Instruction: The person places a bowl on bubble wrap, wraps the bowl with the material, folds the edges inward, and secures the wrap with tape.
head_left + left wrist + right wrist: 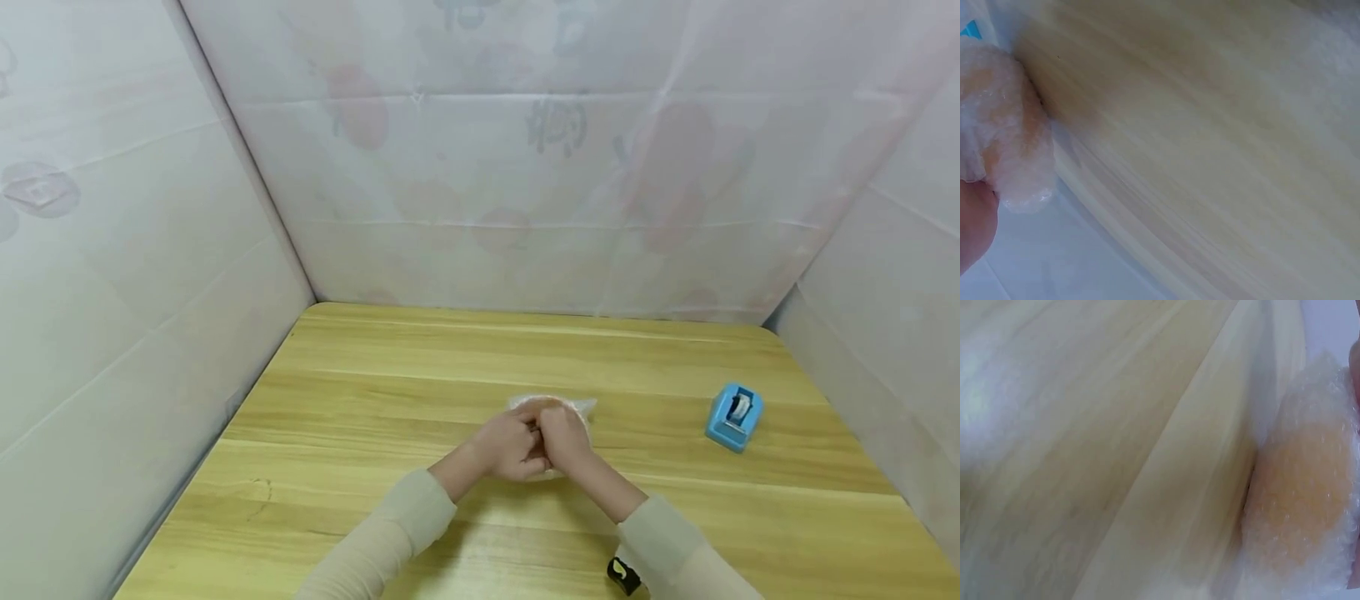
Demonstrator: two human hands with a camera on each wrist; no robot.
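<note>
A bundle in clear bubble wrap (587, 407), with something orange-brown inside, is on the wooden table under both hands. My left hand (512, 446) grips its near left part, fingers bent. Against it, the right hand (564, 433) holds the wrap from the right with curled fingers. In the left wrist view the bubble-wrapped bundle (1013, 125) fills the left edge, a bit of my hand (975, 222) beneath it. The right wrist view shows the bubble-wrapped bundle (1300, 497) at the right edge. The hands hide much of the bundle, and what is wrapped cannot be made out.
A blue tape dispenser (735, 418) with a roll stands on the right of the table (375, 375). Close to the right sleeve lies a black object with a yellow-green mark (622, 575), partly covered. Pale cloth walls (480, 167) enclose the back and sides.
</note>
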